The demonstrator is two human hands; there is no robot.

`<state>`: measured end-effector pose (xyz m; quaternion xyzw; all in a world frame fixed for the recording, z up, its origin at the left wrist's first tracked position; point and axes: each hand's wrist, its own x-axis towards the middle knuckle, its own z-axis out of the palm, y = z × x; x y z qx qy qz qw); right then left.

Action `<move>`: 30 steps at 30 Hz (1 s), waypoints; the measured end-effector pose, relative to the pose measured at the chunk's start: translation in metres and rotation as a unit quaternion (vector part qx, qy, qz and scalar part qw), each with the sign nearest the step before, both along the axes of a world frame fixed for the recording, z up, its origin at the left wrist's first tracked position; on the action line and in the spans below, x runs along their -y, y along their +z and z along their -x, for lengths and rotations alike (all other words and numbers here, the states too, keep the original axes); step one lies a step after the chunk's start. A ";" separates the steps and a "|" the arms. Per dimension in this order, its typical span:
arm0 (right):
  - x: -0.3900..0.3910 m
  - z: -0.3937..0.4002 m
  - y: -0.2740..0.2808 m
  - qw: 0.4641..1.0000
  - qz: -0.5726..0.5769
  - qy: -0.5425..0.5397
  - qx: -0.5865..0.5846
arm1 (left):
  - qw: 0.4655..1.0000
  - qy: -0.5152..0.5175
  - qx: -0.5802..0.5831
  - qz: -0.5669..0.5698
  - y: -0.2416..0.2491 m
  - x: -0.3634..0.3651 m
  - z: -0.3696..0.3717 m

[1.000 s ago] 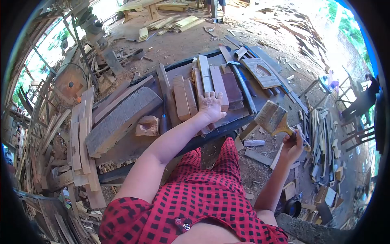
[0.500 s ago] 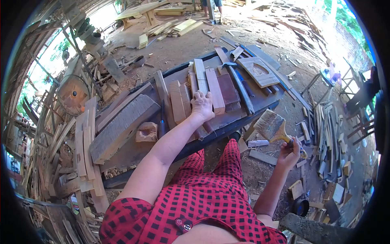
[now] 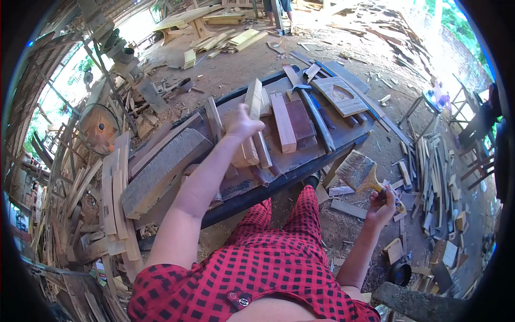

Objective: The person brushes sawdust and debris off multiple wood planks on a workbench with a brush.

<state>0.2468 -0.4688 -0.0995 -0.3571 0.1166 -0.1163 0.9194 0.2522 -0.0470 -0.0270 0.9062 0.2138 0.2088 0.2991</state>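
My left hand [image 3: 244, 126] is closed on a pale wood block [image 3: 254, 96], raised at a tilt over the bench [image 3: 214, 206]. Just right of it lie a pinkish wood bar [image 3: 283, 123] and a dark reddish block [image 3: 301, 122]. Under and beside my wrist are more wood blocks [image 3: 248, 153], partly hidden by my forearm. Off the bench's front right edge, my right hand [image 3: 382, 206] is wrapped round the handle of a wide brush [image 3: 358, 170], its bristles pointing up and left.
A hammer [image 3: 316, 115] and a carved wood panel [image 3: 339, 96] lie on the bench's right side. A large grey beam [image 3: 166, 169] rests at the left. Wood scraps [image 3: 434, 177] cover the ground at right. A person's legs [image 3: 279, 13] show at the top.
My left hand has lifted the pale block from among the others and moved it left. My right hand holds the brush in nearly the same place, slightly lower.
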 end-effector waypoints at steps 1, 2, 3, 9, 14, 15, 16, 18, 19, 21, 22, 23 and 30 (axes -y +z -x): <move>-0.001 0.000 0.000 1.000 0.003 0.000 0.000 | 1.000 0.001 0.001 -0.002 0.003 -0.016 0.004; -0.001 0.000 0.000 1.000 0.002 0.001 0.002 | 0.968 -0.020 -0.014 0.248 0.003 -0.034 0.008; -0.002 0.000 0.001 1.000 0.003 0.003 -0.004 | 0.875 -0.040 -0.028 0.482 0.003 -0.048 0.011; -0.010 0.002 0.006 0.999 0.030 0.026 0.000 | 0.797 0.031 0.023 0.603 0.000 -0.060 0.031; -0.011 0.001 0.020 0.999 0.028 0.027 0.018 | 0.736 0.032 0.108 0.668 0.002 -0.073 0.054; -0.008 0.000 0.021 0.999 0.036 0.027 0.018 | 0.727 -0.009 0.110 0.678 0.000 -0.078 0.067; -0.006 0.002 0.024 0.999 0.043 0.026 0.017 | 0.716 -0.049 0.111 0.688 0.000 -0.078 0.081; -0.008 0.003 0.033 0.998 0.050 0.030 0.026 | 0.722 -0.089 0.100 0.679 0.014 -0.070 0.114; -0.010 0.003 0.038 0.997 0.055 0.036 0.038 | 0.727 -0.129 0.093 0.668 0.019 -0.063 0.129; -0.019 0.004 0.046 0.996 0.061 0.043 0.041 | 0.730 -0.156 0.089 0.660 0.013 -0.055 0.152; -0.026 0.003 0.050 0.996 0.063 0.051 0.048 | 0.733 -0.184 0.086 0.649 0.012 -0.051 0.163; -0.033 0.001 0.053 0.995 0.062 0.057 0.059 | 0.733 -0.183 0.089 0.650 0.012 -0.044 0.172; -0.076 0.005 0.086 0.981 0.122 0.100 0.110 | 0.595 -0.176 0.029 0.783 0.005 -0.020 0.194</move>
